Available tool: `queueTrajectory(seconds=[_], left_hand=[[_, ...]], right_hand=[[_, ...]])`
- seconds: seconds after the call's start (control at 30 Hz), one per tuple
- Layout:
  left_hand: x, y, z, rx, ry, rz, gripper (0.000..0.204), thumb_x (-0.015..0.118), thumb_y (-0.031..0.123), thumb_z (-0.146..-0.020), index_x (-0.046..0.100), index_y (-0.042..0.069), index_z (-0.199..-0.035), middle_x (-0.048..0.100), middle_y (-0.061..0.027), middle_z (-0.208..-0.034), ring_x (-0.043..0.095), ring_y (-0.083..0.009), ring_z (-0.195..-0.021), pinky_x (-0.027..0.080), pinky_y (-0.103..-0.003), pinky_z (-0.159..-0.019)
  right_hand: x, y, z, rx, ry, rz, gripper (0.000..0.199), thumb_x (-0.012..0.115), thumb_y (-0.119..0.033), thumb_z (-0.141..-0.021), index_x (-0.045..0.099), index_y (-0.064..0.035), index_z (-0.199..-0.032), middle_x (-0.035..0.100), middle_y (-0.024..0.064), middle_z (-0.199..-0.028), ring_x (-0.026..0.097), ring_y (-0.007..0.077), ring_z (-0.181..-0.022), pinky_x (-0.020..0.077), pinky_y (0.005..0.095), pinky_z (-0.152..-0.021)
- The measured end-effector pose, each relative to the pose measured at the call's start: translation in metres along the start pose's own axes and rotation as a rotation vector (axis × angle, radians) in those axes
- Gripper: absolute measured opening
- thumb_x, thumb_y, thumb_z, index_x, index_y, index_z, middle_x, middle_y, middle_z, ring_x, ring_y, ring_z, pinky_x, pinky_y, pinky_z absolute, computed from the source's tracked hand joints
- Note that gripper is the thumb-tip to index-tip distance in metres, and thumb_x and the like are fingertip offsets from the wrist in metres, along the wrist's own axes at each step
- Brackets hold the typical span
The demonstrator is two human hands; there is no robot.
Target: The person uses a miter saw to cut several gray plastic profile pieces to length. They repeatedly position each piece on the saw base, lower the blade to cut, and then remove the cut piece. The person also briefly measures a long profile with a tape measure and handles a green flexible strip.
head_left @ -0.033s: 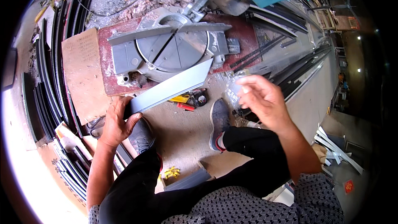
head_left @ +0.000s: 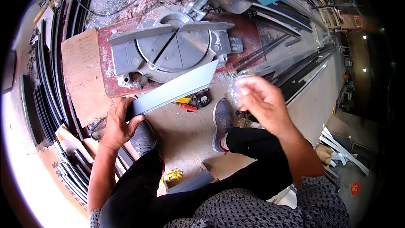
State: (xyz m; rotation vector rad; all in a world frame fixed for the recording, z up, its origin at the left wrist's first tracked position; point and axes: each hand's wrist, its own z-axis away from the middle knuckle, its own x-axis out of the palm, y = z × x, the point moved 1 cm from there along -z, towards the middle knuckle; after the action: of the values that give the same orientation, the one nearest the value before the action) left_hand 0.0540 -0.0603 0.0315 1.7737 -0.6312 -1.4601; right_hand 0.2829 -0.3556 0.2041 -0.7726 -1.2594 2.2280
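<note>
Nearest the camera, the person's patterned shirt and black trousers fill the lower edge, with two grey shoes [head_left: 221, 122] planted on the dusty concrete floor [head_left: 190, 143]. A short grey offcut [head_left: 190, 182] and some yellow scraps [head_left: 174, 175] lie on the floor between the legs. The left hand [head_left: 118, 126] grips the near end of a flat grey aluminium profile [head_left: 175, 89], fingers curled round its edge and thumb pressed on top. The profile slants up and away to the right, and its far end, already cut at an angle, hangs over the front edge of the mitre saw's round table [head_left: 177, 50]. The right hand [head_left: 259, 101] hovers free above the floor, near the profile's far end but apart from it, fingers loosely spread and slightly curled, holding nothing. Under the profile, on the floor, lie a red-and-yellow hand tool [head_left: 187, 103] and a small round tape measure [head_left: 201, 99]. The saw sits on a reddish board [head_left: 107, 67] with a cardboard sheet [head_left: 80, 71] at its left edge. Judging by the angled end, one cut seems done; the piece is off the fence and not yet set down. Farther off, long dark profiles [head_left: 46, 80] lie stacked at left and along the right.
</note>
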Motion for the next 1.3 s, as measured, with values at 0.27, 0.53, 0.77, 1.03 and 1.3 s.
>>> queueTrajectory(seconds=[0.27, 0.53, 0.77, 1.03, 1.3], left_hand=[[0.005, 0.016, -0.007, 0.066, -0.059, 0.053, 0.056, 0.079, 0.038, -0.089, 0.057, -0.001, -0.124, 0.062, -0.0209, -0.112, 0.062, -0.0412, -0.102, 0.051, -0.046, -0.091], [0.007, 0.019, -0.004, 0.035, -0.147, 0.068, 0.060, 0.075, 0.044, -0.091, 0.057, -0.001, -0.127, 0.063, -0.0227, -0.115, 0.062, -0.0421, -0.106, 0.051, -0.046, -0.095], [0.010, 0.021, -0.005, 0.022, -0.227, 0.129, 0.064, 0.066, 0.050, -0.098, 0.056, -0.001, -0.135, 0.064, -0.0236, -0.120, 0.063, -0.0434, -0.111, 0.051, -0.045, -0.099], [0.015, 0.022, -0.006, 0.045, -0.268, 0.144, 0.060, 0.062, 0.046, -0.101, 0.055, 0.000, -0.139, 0.063, -0.0250, -0.125, 0.063, -0.0441, -0.115, 0.051, -0.045, -0.101], [0.018, 0.019, -0.006, 0.048, -0.219, 0.103, 0.060, 0.068, 0.041, -0.099, 0.054, -0.001, -0.139, 0.063, -0.0247, -0.121, 0.063, -0.0449, -0.110, 0.051, -0.046, -0.099]], right_hand=[[0.028, -0.004, -0.005, -0.166, 0.013, -0.013, 0.026, 0.064, -0.017, -0.107, 0.059, 0.0030, -0.122, 0.066, 0.0043, -0.101, 0.062, 0.0067, -0.091, 0.0533, 0.0254, -0.081], [0.032, -0.006, -0.008, -0.223, 0.026, -0.167, 0.023, 0.061, -0.010, -0.107, 0.059, 0.0029, -0.125, 0.067, 0.0036, -0.096, 0.064, 0.0065, -0.085, 0.0566, 0.0248, -0.077], [0.030, -0.012, -0.009, -0.279, 0.092, -0.147, 0.019, 0.063, -0.007, -0.105, 0.065, 0.0023, -0.121, 0.069, 0.0035, -0.090, 0.066, 0.0073, -0.078, 0.0575, 0.0233, -0.072], [0.029, -0.014, -0.007, -0.254, 0.078, -0.109, 0.023, 0.058, -0.014, -0.109, 0.062, 0.0034, -0.124, 0.071, 0.0093, -0.085, 0.069, 0.0127, -0.078, 0.0574, 0.0268, -0.074], [0.030, -0.014, -0.007, -0.245, 0.046, -0.099, 0.025, 0.055, -0.017, -0.110, 0.062, 0.0034, -0.123, 0.070, 0.0091, -0.085, 0.069, 0.0130, -0.077, 0.0583, 0.0272, -0.074]])
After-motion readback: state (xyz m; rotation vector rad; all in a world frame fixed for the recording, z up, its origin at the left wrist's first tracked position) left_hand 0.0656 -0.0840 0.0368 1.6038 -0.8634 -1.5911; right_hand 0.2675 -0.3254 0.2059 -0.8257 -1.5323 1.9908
